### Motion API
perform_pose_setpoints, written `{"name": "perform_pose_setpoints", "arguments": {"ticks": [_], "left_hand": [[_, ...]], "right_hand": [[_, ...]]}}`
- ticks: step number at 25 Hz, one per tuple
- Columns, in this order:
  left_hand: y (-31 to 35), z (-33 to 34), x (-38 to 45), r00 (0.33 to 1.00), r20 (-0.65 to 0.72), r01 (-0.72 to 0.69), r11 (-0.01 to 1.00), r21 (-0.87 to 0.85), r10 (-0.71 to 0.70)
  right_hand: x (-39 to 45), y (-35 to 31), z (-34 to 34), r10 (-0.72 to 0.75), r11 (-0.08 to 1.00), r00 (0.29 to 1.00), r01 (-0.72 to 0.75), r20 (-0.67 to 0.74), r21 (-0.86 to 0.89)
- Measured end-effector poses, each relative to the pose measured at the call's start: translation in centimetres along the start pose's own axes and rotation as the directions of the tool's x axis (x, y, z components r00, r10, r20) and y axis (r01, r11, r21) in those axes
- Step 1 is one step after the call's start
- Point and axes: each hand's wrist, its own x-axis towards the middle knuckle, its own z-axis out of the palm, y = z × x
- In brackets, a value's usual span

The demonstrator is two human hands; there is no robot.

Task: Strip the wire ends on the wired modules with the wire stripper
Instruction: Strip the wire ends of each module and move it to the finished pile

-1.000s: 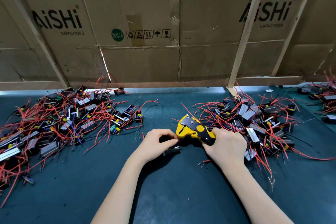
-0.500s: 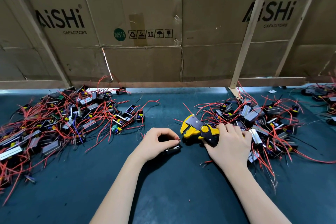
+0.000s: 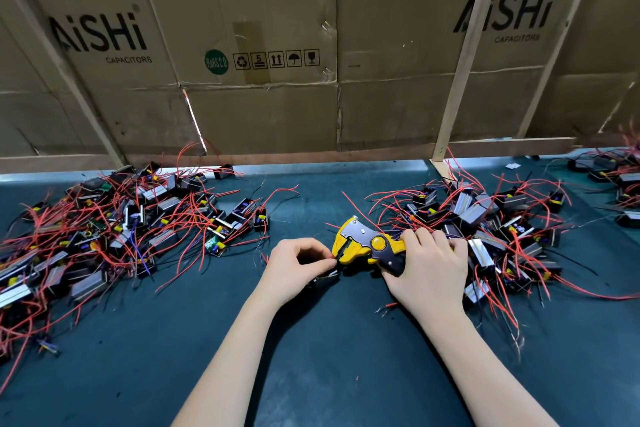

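Head view looks down on a dark green mat (image 3: pixel 329 357) backed by flattened cardboard boxes (image 3: pixel 263 45). The right hand (image 3: pixel 427 269) is wrapped around the handles of the yellow-and-black wire stripper (image 3: pixel 363 246), fingers curled over the top of the grip. The stripper lies with its long axis roughly left to right, the head pointing left toward the other hand and tilted slightly to the far side, handles running right into the palm. The left hand (image 3: pixel 298 265) sits just left of the tool's head, thumb and forefinger pinched together on a thin wire end right at the mouth of the stripper; a small dark module (image 3: pixel 325 279) hangs just below those fingers, partly hidden by them. Whether the wire tip is already inside the stripper's mouth cannot be told from here; it looks to be at the opening.

What the coming squeeze seems to turn on is this short gap: the wire runs from the left fingers rightward into the head, more or less in line with the tool's axis, so the left hand feeds and the right hand closes.

A heap of modules with red wires (image 3: pixel 114 232) lies on the left of the mat, and another heap (image 3: pixel 495 229) lies on the right, touching the right hand's far side. A few more modules (image 3: pixel 620 184) lie at the far right edge.
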Motion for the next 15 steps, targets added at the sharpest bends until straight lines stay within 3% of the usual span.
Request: {"name": "perform_pose_setpoints", "arguments": {"ticks": [15], "left_hand": [[0.29, 0.15, -0.22, 0.999, -0.047, 0.005, 1.0, -0.011, -0.005]], "right_hand": [[0.36, -0.21, -0.74, 0.004, 1.0, 0.994, -0.007, 0.109, 0.027]]}}
